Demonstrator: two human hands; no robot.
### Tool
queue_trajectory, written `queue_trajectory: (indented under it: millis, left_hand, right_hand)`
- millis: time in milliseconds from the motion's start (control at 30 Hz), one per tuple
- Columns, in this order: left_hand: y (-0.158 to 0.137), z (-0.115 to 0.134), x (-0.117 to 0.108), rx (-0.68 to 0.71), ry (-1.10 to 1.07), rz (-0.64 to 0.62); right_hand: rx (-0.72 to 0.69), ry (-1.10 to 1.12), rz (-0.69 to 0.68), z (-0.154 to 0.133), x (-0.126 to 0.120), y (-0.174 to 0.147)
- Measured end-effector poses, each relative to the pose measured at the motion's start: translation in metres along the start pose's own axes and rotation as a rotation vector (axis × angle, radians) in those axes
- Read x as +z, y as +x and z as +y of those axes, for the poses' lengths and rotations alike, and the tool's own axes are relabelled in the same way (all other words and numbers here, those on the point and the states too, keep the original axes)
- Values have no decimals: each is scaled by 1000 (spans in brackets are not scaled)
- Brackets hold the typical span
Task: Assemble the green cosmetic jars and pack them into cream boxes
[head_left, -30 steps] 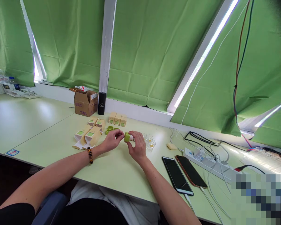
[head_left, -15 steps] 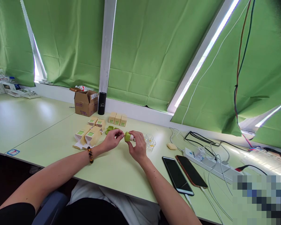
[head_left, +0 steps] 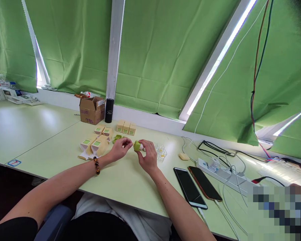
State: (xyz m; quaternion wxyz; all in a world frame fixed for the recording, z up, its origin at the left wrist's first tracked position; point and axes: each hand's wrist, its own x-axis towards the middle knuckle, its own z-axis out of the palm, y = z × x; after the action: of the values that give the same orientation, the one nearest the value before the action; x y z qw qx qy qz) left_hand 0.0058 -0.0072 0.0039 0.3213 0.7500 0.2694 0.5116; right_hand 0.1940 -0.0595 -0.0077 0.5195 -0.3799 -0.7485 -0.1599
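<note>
My right hand (head_left: 148, 158) grips a small container with a rounded green end (head_left: 136, 145) and a white part, held sideways above the table. My left hand (head_left: 119, 149) is closed in a pinch right beside the green end. Something tiny and yellowish shows at its fingertips, too small to name. Behind my left hand lie green plastic pieces (head_left: 116, 138), partly hidden by it. Clear plastic cups (head_left: 162, 152) with yellow bits in them stand just past my right hand. Opened cardboard boxes (head_left: 99, 145) with green labels sit left of my left hand.
Small closed boxes (head_left: 125, 128) stand in a row farther back. A brown carton (head_left: 91, 111) and a black cylinder (head_left: 109, 111) are behind them. Two phones (head_left: 190, 188) lie at the right, near a power strip (head_left: 223, 175) with tangled cables. A beige pad (head_left: 184, 156) lies nearby.
My left fingertips have shifted slightly up and away from the green end, and a yellowish bit now shows between them. My right hand has barely moved.
</note>
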Motion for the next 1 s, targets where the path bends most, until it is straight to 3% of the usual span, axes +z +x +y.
queue_trajectory:
  millis: [600,767,867,1000]
  left_hand:
    - [1,0,-5,-38,-60,14]
    - [3,-9,-7,-70,-91,98]
    - [2,-10,-8,-26,-37,115]
    - [-3,-3,-8,146,143,101]
  right_hand:
    - [27,4,-2,3,0,-2]
    - [57,26,16,5,1,-2]
    - [71,36,8,5,2,-2]
    - [83,30,2,3,1,-3]
